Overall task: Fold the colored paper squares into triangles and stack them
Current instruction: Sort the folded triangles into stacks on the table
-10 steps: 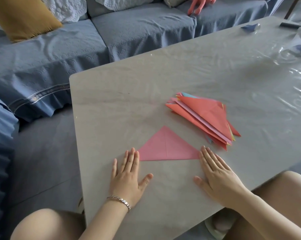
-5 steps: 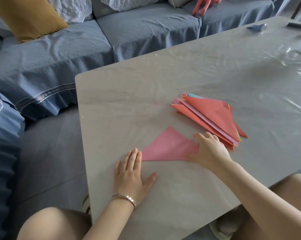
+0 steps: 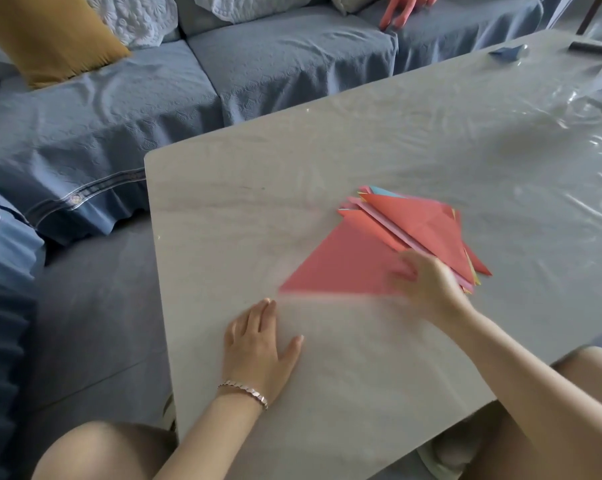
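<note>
A pink folded paper triangle (image 3: 344,268) lies on the grey table (image 3: 258,188), blurred with motion, its top corner touching the stack. My right hand (image 3: 427,285) pinches its right corner, right beside the stack of folded triangles (image 3: 427,226), which is mostly red and pink with blue and yellow edges showing. My left hand (image 3: 258,344) rests flat on the table, fingers straight, just below the triangle's left corner and apart from it.
A blue sofa (image 3: 223,74) runs along the table's far and left sides, with a mustard cushion (image 3: 46,39) and a pink toy (image 3: 403,8) on it. Small blue and dark items (image 3: 509,51) sit at the table's far right, on clear plastic wrap. My bare knees flank the table's near edge.
My right hand took hold of the pink triangle's right corner and dragged it up and right toward the stack. My left hand let go of the paper and stays flat on the table.
</note>
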The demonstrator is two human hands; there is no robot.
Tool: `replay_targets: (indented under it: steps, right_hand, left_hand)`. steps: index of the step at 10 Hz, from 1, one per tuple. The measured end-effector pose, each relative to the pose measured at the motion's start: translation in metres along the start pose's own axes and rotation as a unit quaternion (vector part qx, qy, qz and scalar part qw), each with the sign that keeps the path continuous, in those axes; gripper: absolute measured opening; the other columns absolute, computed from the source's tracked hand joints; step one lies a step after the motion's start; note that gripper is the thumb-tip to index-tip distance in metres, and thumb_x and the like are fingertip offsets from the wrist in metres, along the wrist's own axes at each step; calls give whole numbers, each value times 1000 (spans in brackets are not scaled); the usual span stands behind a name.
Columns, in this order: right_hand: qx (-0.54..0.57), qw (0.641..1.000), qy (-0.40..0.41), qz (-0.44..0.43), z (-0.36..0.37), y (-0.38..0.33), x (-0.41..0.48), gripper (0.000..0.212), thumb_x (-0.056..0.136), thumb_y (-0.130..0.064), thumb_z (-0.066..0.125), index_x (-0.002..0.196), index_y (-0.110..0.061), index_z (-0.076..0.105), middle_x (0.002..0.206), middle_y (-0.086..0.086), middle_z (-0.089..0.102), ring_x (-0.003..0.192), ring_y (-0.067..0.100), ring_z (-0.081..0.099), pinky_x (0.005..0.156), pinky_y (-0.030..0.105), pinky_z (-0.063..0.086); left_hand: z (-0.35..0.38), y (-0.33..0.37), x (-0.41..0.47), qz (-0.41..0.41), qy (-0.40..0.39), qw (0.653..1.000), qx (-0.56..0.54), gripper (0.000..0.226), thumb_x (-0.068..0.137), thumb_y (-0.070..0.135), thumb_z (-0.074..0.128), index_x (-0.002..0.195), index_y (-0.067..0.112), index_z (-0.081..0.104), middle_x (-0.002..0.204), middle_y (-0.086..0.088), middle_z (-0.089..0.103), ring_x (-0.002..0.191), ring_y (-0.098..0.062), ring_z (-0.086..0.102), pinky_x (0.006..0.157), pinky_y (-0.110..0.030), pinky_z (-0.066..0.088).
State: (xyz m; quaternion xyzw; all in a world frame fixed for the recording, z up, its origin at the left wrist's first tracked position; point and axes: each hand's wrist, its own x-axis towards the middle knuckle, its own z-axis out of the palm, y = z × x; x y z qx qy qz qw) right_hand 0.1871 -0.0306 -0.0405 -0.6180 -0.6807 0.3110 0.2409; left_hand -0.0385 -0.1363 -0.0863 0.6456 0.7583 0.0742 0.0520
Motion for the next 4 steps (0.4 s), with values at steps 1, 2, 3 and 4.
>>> replay_targets:
  steps: [1,2,3,4]
  right_hand:
    - [94,987,122,50,-18,4,19,31,82,-6,64,113,-10,59,90,5,59,73,22,57,59,20,38]
    - [111,969,180,126,-31,19,41,44,84,-12,59,126,-15,47,115,10,60,100,26,57,79,27,39]
    - [-39,974,142,169,-32,31,48,55,83,-20,61,133,-19,39,124,11,55,111,30,53,83,35,42]
    - [-185,962,101,176,-33,36,47,55,79,-29,68,129,-18,48,127,14,46,120,32,41,93,38,38]
  left_hand:
    - [-1,1,-1,9,26,1000,2,56,73,47,39,103,7,65,106,-7,66,94,-26,66,78,-41,52]
    - [0,2,0,15,20,999,20,54,74,46,38,100,10,67,105,-7,67,91,-25,66,77,-40,52]
    - [-3,0,1,25,-8,999,40,51,73,47,41,98,11,68,103,-6,67,88,-24,67,73,-38,53]
    - [-3,-1,2,37,-15,999,33,48,58,42,77,94,11,69,99,-7,68,84,-25,67,69,-36,54]
